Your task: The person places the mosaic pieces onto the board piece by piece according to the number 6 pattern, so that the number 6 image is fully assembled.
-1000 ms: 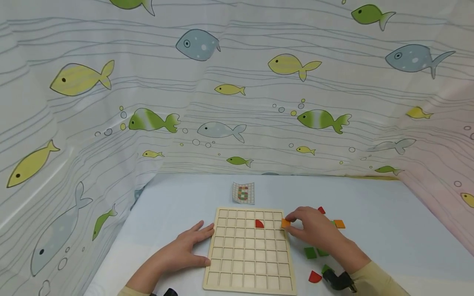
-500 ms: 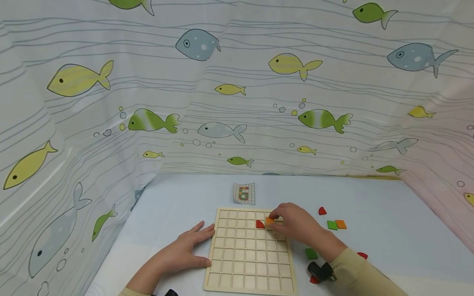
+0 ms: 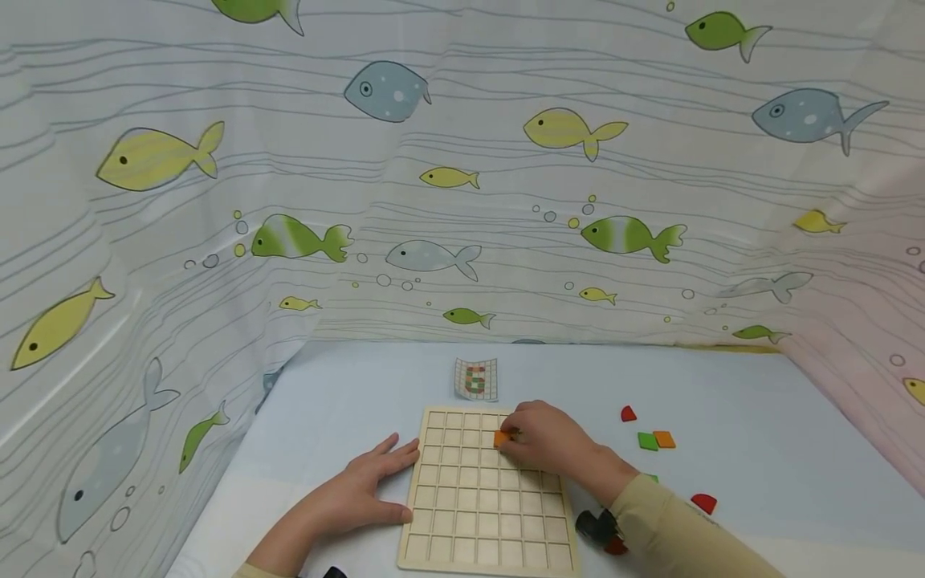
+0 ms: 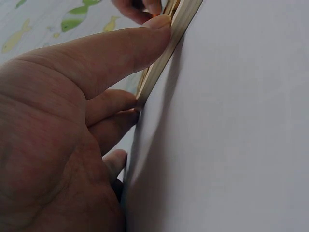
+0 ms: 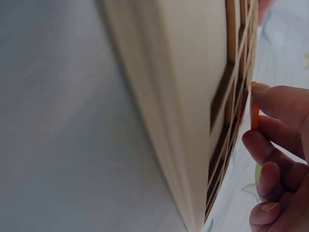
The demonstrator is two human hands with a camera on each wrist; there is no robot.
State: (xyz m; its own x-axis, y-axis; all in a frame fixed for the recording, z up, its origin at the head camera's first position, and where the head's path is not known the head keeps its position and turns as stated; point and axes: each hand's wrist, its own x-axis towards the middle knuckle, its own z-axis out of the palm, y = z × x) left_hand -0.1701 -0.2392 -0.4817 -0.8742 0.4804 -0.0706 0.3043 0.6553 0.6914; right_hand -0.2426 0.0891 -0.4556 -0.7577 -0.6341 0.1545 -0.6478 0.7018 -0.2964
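Note:
A wooden grid board point(image 3: 468, 499) with square cells lies on the table before me. My right hand point(image 3: 552, 437) is over its upper part and pinches an orange square tile point(image 3: 499, 439) between thumb and finger. In the right wrist view the orange tile point(image 5: 255, 113) is held on edge near the board, and a red sliver point(image 5: 243, 112) shows in the grid beside it. In the head view that hand hides the red quarter-round piece. Fingers spread, my left hand point(image 3: 354, 491) rests against the board's left edge; the left wrist view shows its thumb point(image 4: 120, 48) on the rim.
Beyond the board lies a small patterned card point(image 3: 476, 380). To the right are a red piece point(image 3: 628, 414), a green tile point(image 3: 648, 441), another orange tile point(image 3: 664, 439) and more red pieces point(image 3: 704, 503). A fish-print curtain point(image 3: 499, 241) stands behind the table.
My right hand has carried the orange tile leftward from the board's right edge to over the upper grid, covering the red piece there. The left hand has stayed in place.

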